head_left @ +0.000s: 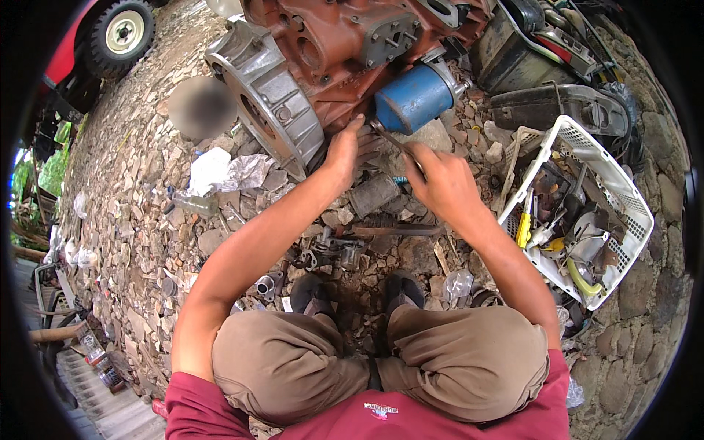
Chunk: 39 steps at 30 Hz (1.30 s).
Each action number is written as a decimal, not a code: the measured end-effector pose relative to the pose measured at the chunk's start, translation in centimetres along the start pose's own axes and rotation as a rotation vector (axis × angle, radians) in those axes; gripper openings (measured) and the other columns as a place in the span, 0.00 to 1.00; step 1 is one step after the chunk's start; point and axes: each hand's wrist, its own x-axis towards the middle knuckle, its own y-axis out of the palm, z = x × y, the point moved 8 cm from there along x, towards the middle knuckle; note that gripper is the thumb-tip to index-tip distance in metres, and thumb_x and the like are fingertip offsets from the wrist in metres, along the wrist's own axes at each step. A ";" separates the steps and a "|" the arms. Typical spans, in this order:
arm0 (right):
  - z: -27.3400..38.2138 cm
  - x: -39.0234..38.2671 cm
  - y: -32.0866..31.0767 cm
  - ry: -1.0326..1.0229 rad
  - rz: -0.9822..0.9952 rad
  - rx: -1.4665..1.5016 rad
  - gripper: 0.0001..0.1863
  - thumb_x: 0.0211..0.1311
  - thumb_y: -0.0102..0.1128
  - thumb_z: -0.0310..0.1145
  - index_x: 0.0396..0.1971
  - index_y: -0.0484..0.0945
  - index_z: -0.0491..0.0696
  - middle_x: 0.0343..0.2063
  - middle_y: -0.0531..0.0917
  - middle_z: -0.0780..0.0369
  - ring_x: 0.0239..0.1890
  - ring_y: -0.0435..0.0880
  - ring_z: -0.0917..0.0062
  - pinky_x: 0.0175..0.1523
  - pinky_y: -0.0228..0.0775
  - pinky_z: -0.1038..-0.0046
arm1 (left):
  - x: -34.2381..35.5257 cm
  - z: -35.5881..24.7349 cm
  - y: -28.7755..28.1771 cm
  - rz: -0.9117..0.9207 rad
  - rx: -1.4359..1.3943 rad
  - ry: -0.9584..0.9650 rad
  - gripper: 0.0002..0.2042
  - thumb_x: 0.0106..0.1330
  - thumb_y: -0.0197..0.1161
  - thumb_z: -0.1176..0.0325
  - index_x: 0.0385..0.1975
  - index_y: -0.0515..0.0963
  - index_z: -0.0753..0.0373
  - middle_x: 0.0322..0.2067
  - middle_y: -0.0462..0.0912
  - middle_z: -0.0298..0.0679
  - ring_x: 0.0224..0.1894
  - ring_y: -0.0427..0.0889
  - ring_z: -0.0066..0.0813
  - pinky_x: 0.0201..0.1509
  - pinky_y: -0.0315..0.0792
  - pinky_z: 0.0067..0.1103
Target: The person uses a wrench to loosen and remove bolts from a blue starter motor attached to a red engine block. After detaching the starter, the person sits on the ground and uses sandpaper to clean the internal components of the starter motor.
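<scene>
before you, the engine block (pixel 334 44) lies on the stony ground (pixel 139 191), with the bell housing (pixel 282 88) at its left end and the canister (pixel 416 99) on its right side. the crate (pixel 614 160) stands to your right, tools (pixel 523 229) inside it. metal parts (pixel 353 255) lie between your shoes (pixel 311 293) and the engine block; a wheel (pixel 125 34) stands far off, ahead-left.

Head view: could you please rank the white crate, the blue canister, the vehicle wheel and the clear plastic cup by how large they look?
1. White crate, clearly largest.
2. Blue canister and vehicle wheel, too alike to rank.
3. Clear plastic cup, smallest.
</scene>
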 end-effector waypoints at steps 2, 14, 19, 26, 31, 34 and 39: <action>0.7 2.0 -0.3 0.014 0.092 -0.069 0.09 0.56 0.62 0.28 0.34 0.76 0.40 0.18 0.80 0.50 0.23 0.82 0.54 0.29 0.73 0.57 | 0.2 -0.1 1.0 0.016 0.020 -0.027 0.27 0.70 0.49 0.47 0.54 0.71 0.67 0.50 0.77 0.48 0.51 0.77 0.39 0.58 0.68 0.33; -0.7 -1.9 1.9 0.287 0.184 -0.162 0.14 0.59 0.54 0.25 0.46 0.74 0.45 0.26 0.82 0.48 0.26 0.82 0.50 0.31 0.74 0.54 | 0.5 -0.8 0.7 0.042 0.176 -0.082 0.40 0.68 0.46 0.40 0.65 0.58 0.74 0.61 0.66 0.59 0.61 0.70 0.45 0.65 0.62 0.38; -3.7 -7.2 3.3 0.309 0.027 -0.036 0.19 0.65 0.53 0.29 0.56 0.72 0.52 0.28 0.81 0.47 0.26 0.81 0.50 0.30 0.72 0.53 | 0.8 -0.9 0.9 0.065 0.190 -0.021 0.41 0.67 0.50 0.41 0.68 0.53 0.72 0.65 0.62 0.58 0.64 0.67 0.47 0.68 0.59 0.38; -9.2 -12.7 11.0 0.443 0.264 -0.077 0.39 0.65 0.50 0.28 0.72 0.47 0.68 0.22 0.79 0.47 0.25 0.80 0.48 0.31 0.71 0.50 | 0.1 -1.5 1.4 0.020 0.264 0.013 0.37 0.67 0.53 0.43 0.66 0.60 0.66 0.62 0.67 0.51 0.63 0.69 0.44 0.66 0.63 0.35; -7.9 -12.7 10.0 0.386 0.179 0.118 0.35 0.66 0.48 0.27 0.72 0.50 0.62 0.27 0.80 0.44 0.29 0.79 0.44 0.34 0.70 0.49 | -0.2 -1.4 1.5 0.034 0.335 0.015 0.33 0.67 0.51 0.46 0.65 0.62 0.65 0.63 0.65 0.50 0.65 0.65 0.43 0.66 0.61 0.35; -6.1 -12.9 8.7 0.283 0.078 0.178 0.30 0.68 0.47 0.26 0.69 0.56 0.54 0.32 0.81 0.41 0.33 0.79 0.42 0.35 0.70 0.50 | -1.2 -0.9 1.9 0.095 0.358 -0.021 0.37 0.68 0.49 0.47 0.69 0.55 0.68 0.68 0.58 0.55 0.69 0.59 0.47 0.70 0.56 0.37; -1.4 -10.1 4.0 0.153 -0.004 0.198 0.23 0.66 0.51 0.25 0.61 0.65 0.44 0.32 0.81 0.42 0.35 0.80 0.44 0.35 0.71 0.52 | -1.6 -0.2 1.2 0.045 0.234 -0.041 0.35 0.68 0.46 0.48 0.68 0.55 0.68 0.67 0.59 0.55 0.70 0.58 0.47 0.71 0.53 0.39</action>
